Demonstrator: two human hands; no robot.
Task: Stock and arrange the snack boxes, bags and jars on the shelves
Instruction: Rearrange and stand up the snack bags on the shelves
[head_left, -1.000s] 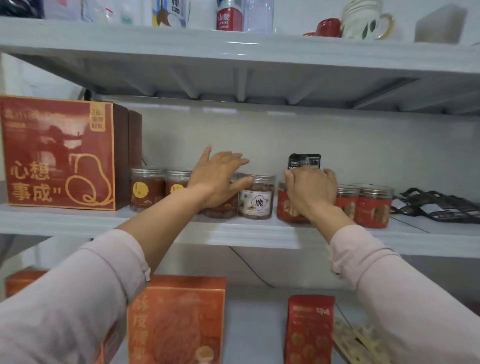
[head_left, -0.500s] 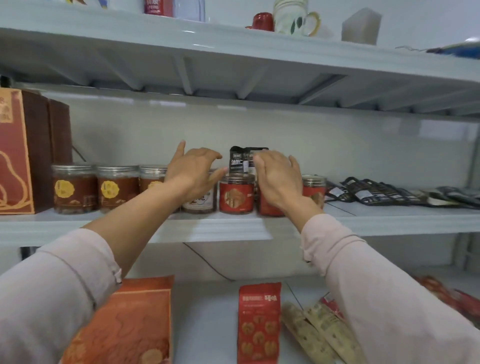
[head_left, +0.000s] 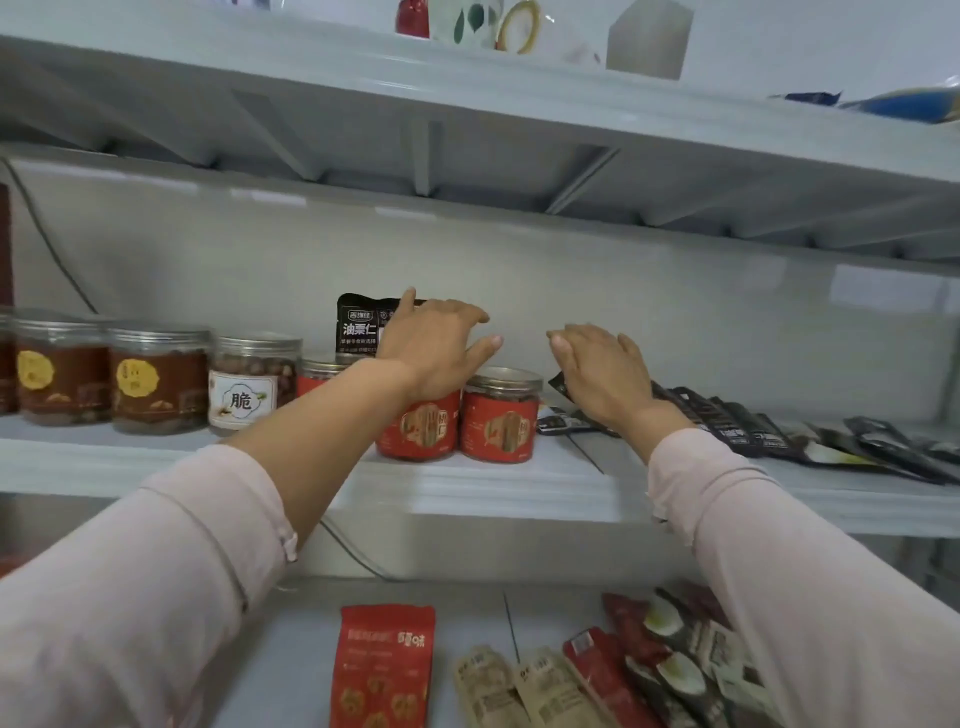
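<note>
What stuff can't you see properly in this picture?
- Red jar: its lid is hidden under the left hand.
- Black bag behind it: right part covered by that hand.
- Black packets: near ends hidden by the right hand.
- Mug on the top shelf: cut off by the top edge.

Soft even daylight, slight motion blur, wide-angle edge bending
</note>
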